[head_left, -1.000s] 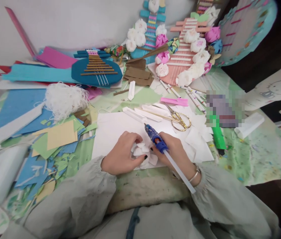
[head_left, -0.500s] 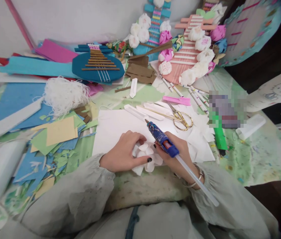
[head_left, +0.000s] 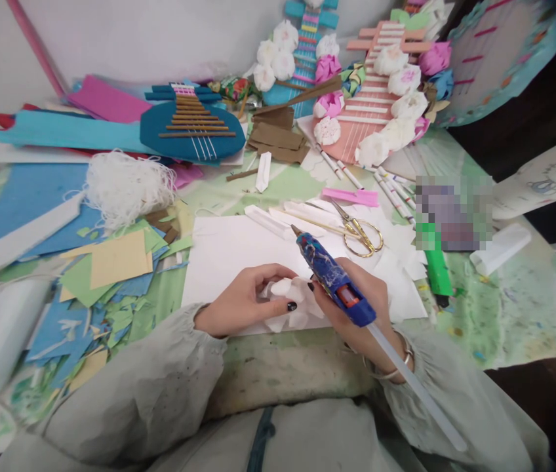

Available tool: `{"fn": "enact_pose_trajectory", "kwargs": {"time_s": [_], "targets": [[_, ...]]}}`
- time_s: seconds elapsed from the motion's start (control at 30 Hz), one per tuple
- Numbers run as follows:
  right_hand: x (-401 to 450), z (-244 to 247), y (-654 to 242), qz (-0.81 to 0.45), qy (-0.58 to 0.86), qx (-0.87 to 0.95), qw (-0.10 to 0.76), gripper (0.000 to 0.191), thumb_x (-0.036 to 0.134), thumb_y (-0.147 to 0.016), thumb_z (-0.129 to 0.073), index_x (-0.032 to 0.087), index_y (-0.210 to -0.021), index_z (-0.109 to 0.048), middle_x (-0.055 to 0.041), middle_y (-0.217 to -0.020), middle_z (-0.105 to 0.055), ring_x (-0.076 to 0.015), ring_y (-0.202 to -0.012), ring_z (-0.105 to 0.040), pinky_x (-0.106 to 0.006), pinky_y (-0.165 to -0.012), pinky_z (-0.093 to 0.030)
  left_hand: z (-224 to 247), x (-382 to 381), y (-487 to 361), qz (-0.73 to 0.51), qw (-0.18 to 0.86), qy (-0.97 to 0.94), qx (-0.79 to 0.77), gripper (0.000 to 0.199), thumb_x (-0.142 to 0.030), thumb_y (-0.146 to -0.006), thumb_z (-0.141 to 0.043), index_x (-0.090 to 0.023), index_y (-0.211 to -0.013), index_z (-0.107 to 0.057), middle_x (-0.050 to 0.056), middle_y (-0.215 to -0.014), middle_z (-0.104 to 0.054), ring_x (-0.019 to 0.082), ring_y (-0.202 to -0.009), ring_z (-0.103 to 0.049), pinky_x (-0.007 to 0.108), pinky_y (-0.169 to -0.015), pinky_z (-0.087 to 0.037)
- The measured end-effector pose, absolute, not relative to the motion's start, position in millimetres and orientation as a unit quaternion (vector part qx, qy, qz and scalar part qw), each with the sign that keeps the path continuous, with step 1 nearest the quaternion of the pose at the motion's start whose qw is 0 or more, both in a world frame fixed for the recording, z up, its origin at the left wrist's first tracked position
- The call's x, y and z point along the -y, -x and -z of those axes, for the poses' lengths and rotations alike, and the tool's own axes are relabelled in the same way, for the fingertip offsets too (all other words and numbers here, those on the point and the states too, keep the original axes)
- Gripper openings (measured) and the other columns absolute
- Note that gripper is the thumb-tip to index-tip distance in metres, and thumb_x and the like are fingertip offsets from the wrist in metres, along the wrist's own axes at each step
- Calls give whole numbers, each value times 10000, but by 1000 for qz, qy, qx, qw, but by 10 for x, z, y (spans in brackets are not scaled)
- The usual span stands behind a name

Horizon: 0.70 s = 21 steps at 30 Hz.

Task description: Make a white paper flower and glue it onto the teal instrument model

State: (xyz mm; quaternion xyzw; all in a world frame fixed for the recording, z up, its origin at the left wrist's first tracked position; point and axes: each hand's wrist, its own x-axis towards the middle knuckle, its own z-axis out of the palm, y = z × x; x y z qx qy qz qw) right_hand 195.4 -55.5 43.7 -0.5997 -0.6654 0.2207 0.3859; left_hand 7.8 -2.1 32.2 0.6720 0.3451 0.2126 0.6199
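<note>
Between my hands is a white paper flower (head_left: 284, 303) with several curled petals, over the near edge of a white sheet (head_left: 219, 249). My left hand (head_left: 243, 298) curls around its left side, thumb across the front petals. In my right hand (head_left: 357, 305) lies a blue hot glue gun (head_left: 334, 278), its nozzle pointing up and to the left, a long clear glue stick (head_left: 416, 380) sticking out behind. The fingertips of that hand also touch the flower's right petals. Gold-handled scissors (head_left: 362, 236) rest just beyond the glue gun, by folded white paper strips (head_left: 271, 223).
At the left lie a tangle of white string (head_left: 128, 187) and scattered paper scraps (head_left: 120, 259). Paper instruments, one dark blue (head_left: 192, 131) and one pink (head_left: 364, 111) with paper flowers, stand at the back. Markers (head_left: 393, 190) and a green glue-like tube (head_left: 438, 272) are at the right.
The glue gun has swung lower and to the right at its back end, its nozzle a little higher. The flower has been tilted and lifted slightly between my hands.
</note>
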Motion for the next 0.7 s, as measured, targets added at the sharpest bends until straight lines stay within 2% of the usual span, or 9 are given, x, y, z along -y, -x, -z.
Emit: {"fn": "enact_pose_trajectory", "kwargs": {"time_s": [0.23,0.37,0.5,0.6,0.7], "targets": [[604,-476,-1967,-176,543,727,380,115,203,-795,-548,225,-907,-530,-28,-792,-603,-171,-700,-574,-274,-634,-448,-264,40,-120,-242,573,-687,-376,211,-205,-743,-619,-153,-948,-620,40,-861,-655,215,-904,-596,320,-815,-462],[626,-442,-1957,-182,477,767,389,159,234,-839,-477,208,-994,-499,-90,-891,-601,-229,-831,-576,-347,-717,-469,-233,54,-131,-257,546,-693,-393,179,-235,-750,-615,-158,-911,-630,30,-848,-659,188,-825,-591,297,-770,-469],[633,-406,-1928,-168,447,783,398,146,177,-849,-445,187,-984,-500,-113,-900,-588,-238,-857,-563,-370,-730,-471,-229,65,-135,-275,540,-691,-394,200,-293,-763,-619,-163,-914,-632,26,-869,-662,180,-813,-592,292,-763,-471],[641,-436,-1936,-177,455,776,400,148,174,-835,-479,190,-977,-517,-101,-902,-609,-224,-846,-582,-349,-735,-479,-232,66,-142,-289,553,-684,-377,222,-265,-765,-622,-163,-962,-626,37,-916,-666,192,-866,-598,305,-807,-467],[660,-491,-1968,-195,523,736,382,166,186,-804,-541,232,-963,-553,-43,-864,-646,-187,-755,-617,-296,-678,-491,-240,61,-146,-293,563,-681,-366,254,-213,-773,-602,-164,-1022,-619,53,-970,-664,206,-926,-596,320,-855,-454]]}}
